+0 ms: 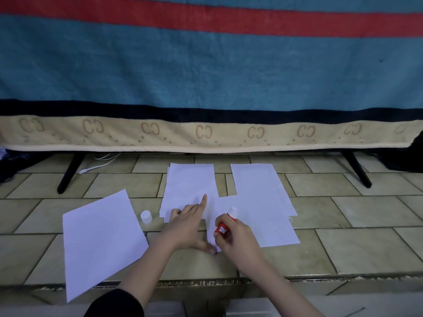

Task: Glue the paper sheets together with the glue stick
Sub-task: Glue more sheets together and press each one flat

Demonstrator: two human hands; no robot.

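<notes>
Red plastic glue stick (224, 225), uncapped, white tip angled up and away; white lettering on the barrel, too blurred to read. Right hand (238, 239) closed around the barrel, over the near sheet (263, 223). Left hand (187, 225) flat, fingers spread, index pointing away, pressing on the middle sheet (190, 184) and the near sheet's edge. White cap (146, 216) upright on the tiled surface (343, 225) to the left. Loose sheet (100, 243) far left, another (254, 179) behind. Striped blanket (206, 76) hangs beyond, beige border repeating "CC".
</notes>
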